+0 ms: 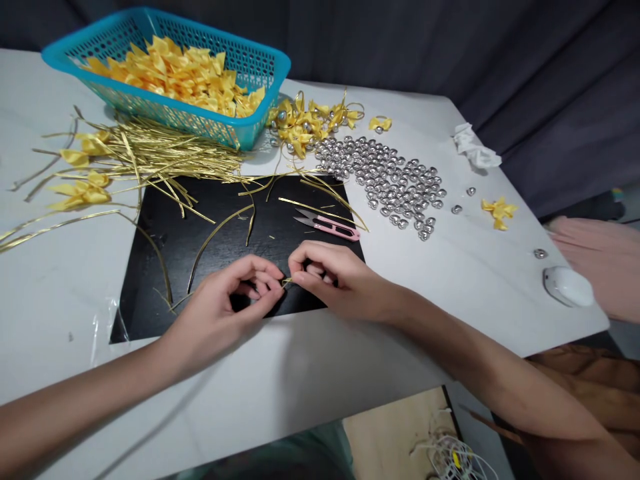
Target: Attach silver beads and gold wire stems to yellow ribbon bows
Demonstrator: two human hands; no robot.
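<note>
Over the front of a black board (210,200), my left hand (240,293) and my right hand (335,273) almost meet, each pinching a short bit of thin gold cord (287,281) between thumb and fingertips. Most of that cord is hidden by the fingers. Just beyond my right hand lie pink-handled thread snips (330,225), blades pointing left. Longer gold cords (210,243) curve across the board beside my left hand. Behind the board is a heap of cut gold cords (170,150).
A blue basket (175,110) full of yellow ribbon bows stands at the back left. Silver heart-shaped beads (385,173) spread right of finished bow pieces (310,123). A crumpled tissue (475,148), a yellow bow (499,212) and a white mouse-shaped object (569,285) lie along the right.
</note>
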